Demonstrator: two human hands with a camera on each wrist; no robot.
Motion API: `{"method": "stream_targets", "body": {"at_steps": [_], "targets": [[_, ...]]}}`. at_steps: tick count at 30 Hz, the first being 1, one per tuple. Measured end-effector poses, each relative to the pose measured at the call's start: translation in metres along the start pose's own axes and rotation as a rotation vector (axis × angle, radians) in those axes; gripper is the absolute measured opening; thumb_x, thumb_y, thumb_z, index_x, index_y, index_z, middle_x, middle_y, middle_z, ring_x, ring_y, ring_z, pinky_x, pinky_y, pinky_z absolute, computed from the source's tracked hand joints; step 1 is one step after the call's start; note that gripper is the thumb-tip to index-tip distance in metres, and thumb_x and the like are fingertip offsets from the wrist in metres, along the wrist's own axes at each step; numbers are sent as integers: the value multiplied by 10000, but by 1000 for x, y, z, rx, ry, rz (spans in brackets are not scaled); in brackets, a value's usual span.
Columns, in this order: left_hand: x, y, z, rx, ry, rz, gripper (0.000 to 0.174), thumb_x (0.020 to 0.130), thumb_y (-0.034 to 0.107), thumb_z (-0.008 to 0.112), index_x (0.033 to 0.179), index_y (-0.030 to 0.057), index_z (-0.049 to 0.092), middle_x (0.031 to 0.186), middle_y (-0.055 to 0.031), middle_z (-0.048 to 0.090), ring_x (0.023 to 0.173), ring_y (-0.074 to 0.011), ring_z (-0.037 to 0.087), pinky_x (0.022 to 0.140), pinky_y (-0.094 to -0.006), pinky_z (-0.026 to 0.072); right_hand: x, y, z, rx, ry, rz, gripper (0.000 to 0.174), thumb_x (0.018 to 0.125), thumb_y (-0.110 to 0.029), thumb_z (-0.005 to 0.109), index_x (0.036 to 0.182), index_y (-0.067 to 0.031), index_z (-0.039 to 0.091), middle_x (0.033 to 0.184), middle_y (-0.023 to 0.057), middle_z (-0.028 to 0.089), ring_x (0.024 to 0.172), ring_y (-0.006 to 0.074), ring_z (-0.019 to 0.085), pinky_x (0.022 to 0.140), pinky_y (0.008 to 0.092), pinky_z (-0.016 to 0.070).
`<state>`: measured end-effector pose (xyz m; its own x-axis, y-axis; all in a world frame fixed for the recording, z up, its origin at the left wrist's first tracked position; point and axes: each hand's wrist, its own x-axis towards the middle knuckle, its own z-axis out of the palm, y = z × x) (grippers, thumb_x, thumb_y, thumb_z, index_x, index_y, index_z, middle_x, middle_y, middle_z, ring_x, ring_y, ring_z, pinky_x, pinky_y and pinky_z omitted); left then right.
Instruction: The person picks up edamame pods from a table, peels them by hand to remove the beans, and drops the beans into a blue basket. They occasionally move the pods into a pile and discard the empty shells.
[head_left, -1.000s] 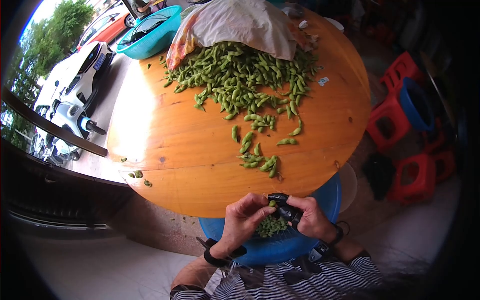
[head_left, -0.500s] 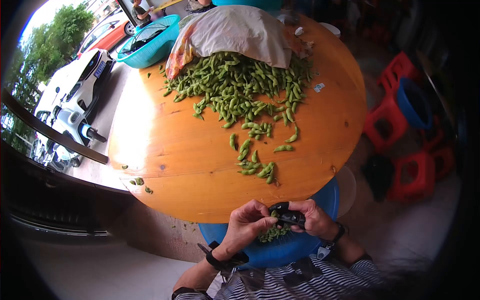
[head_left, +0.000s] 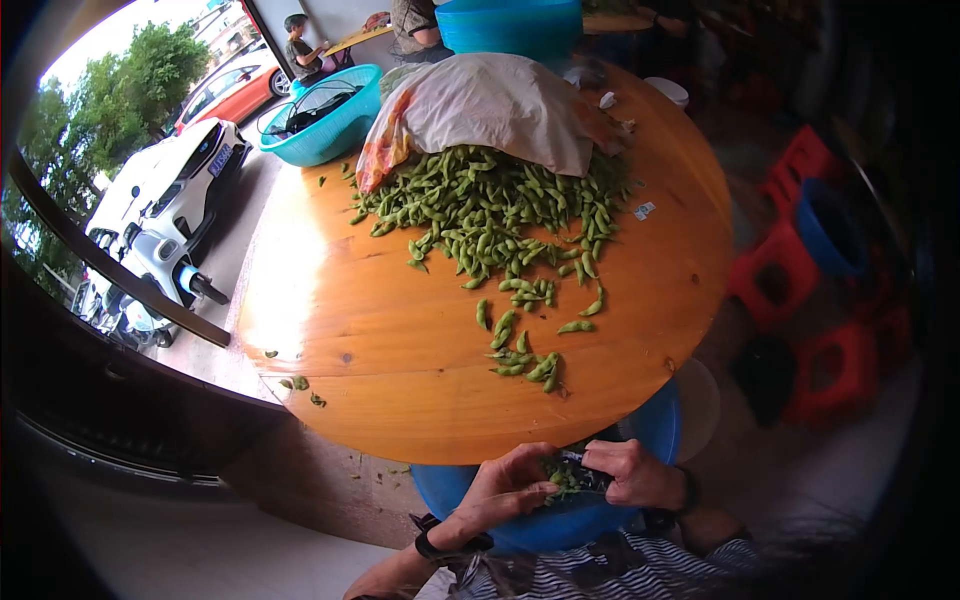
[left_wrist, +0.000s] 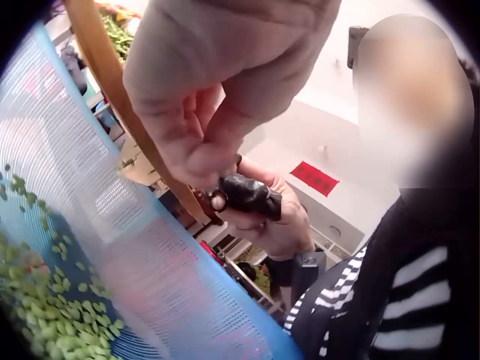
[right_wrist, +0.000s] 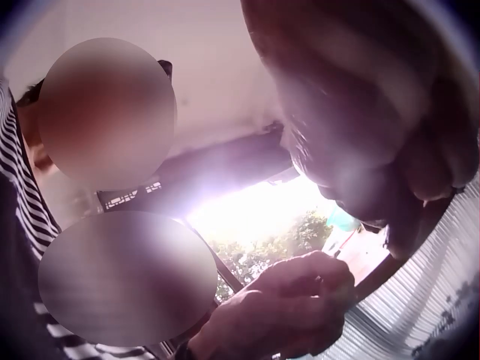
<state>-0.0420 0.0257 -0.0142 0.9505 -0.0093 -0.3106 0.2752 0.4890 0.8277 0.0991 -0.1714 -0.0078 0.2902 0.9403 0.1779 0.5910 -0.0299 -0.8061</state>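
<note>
Pods (head_left: 490,245) short of table edge (head_left: 430,450); left hand (head_left: 512,488), right hand (head_left: 637,476) beyond, curled, grasp unclear.

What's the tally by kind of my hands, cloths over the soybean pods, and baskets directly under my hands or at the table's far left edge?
Hands: 2 (left hand, right hand)
Baskets: 2 (blue basket, teal basket)
Cloths: 1 (cloth over soybean pods)
Total: 5

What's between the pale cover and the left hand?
Green pods, heaped then scattered, then a bare strip of tabletop; the head view shows it.
</note>
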Motion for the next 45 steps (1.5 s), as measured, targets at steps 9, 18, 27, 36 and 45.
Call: {"method": "stream_targets", "body": {"at_steps": [9,18,27,36,45], "targets": [[-6,-24,-5,1223,-43,483,226,732,-49,606,940,38,590,829,-119,605,755,-350,646,616,-435,536,-13,-5,-16,-109,147,122,388,555,80,530,936,47,591,816,182,564,751,397,600,624,419,491],[2,-32,-3,1327,-43,268,286,689,-71,582,955,32,567,863,-149,583,748,-378,629,628,-470,527,-17,-4,-12,11,147,188,381,549,74,504,925,71,562,770,204,523,717,421,546,623,404,455],[15,8,30,-20,42,-34,71,979,83,601,993,22,568,782,-31,643,643,-85,595,569,-225,478,0,-12,-13,224,312,199,376,725,5,603,1099,41,619,845,158,608,772,300,642,691,327,496],[31,11,45,116,77,134,254,927,35,654,1162,-8,569,975,-96,691,888,-172,687,753,-294,564,-7,-1,-14,166,431,205,281,754,-16,637,1027,49,636,811,154,565,780,311,625,696,339,483],[78,52,4,1377,397,546,121,844,29,705,961,37,673,848,-125,626,757,-271,668,647,-348,535,-88,28,-86,-826,802,476,374,678,72,431,1025,89,571,838,184,507,730,344,515,703,353,458]]}}
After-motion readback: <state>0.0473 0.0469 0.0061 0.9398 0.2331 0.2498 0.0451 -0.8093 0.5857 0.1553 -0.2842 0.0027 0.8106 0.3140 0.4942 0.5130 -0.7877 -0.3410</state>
